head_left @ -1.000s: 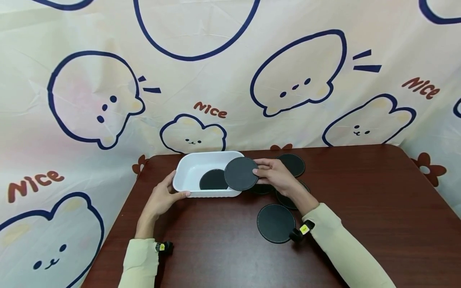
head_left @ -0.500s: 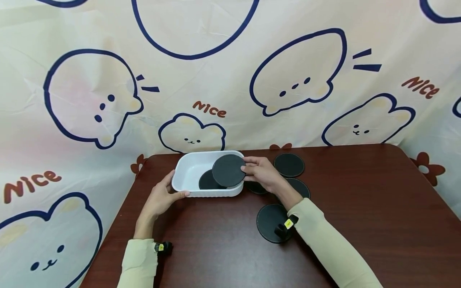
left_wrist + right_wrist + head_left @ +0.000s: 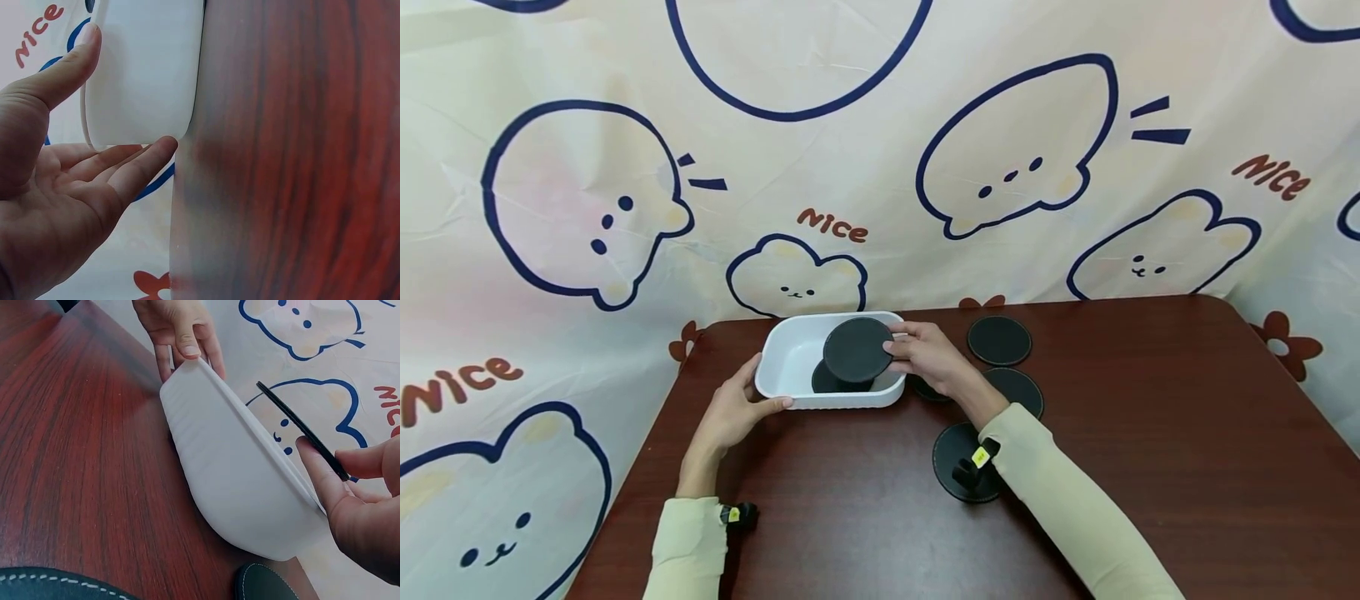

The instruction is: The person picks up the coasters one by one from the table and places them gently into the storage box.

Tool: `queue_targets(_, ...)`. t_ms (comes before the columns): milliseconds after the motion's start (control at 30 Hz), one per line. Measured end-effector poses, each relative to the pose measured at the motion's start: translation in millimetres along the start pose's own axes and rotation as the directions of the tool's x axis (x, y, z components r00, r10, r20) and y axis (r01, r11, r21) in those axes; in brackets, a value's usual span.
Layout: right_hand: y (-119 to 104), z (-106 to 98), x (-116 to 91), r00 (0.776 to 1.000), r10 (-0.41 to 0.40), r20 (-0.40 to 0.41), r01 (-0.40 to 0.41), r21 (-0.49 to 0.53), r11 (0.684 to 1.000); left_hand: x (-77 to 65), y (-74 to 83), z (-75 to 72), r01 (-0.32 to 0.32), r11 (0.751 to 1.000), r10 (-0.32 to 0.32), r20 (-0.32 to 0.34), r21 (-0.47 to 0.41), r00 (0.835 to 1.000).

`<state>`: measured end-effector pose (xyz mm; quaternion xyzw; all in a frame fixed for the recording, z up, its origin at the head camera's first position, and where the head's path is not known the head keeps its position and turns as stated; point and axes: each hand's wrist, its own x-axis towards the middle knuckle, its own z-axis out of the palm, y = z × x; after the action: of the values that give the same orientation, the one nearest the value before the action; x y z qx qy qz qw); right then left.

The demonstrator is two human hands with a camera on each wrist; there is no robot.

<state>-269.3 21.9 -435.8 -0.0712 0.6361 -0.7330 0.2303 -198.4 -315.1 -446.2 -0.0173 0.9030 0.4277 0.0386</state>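
A white plastic container [image 3: 797, 401] stands at the far side of the table. My left hand [image 3: 730, 412] holds its left end, thumb along the near rim and fingers at the end wall. In my right hand [image 3: 936, 360] a round black coaster [image 3: 857, 350] is pinched by its right edge, tilted above the container. The right wrist view shows this coaster [image 3: 303, 428] edge-on between thumb and fingers, above the rim. Another black coaster [image 3: 827, 379] lies inside the container, partly covered by the held one.
Several more black coasters lie on the brown table [image 3: 1150, 433]: a far one [image 3: 1000, 340], one behind the right wrist [image 3: 1021, 392], one by the container's right end [image 3: 929, 390], and a near one [image 3: 951, 467] under the right sleeve. A printed cloth [image 3: 895, 167] hangs behind.
My right hand has moved left with the coaster, from the container's right end to above its inside. The left hand keeps its hold on the container.
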Motion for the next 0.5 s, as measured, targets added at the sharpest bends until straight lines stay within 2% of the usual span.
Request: queue_targets(500, -4, 18, 18, 0.999, 0.03, 0.018, -0.03, -0.016, 0.999, -0.5, -1.3, 0.0, -0.007, 1.0, 0.007, -0.005, -0.003, 1.0)
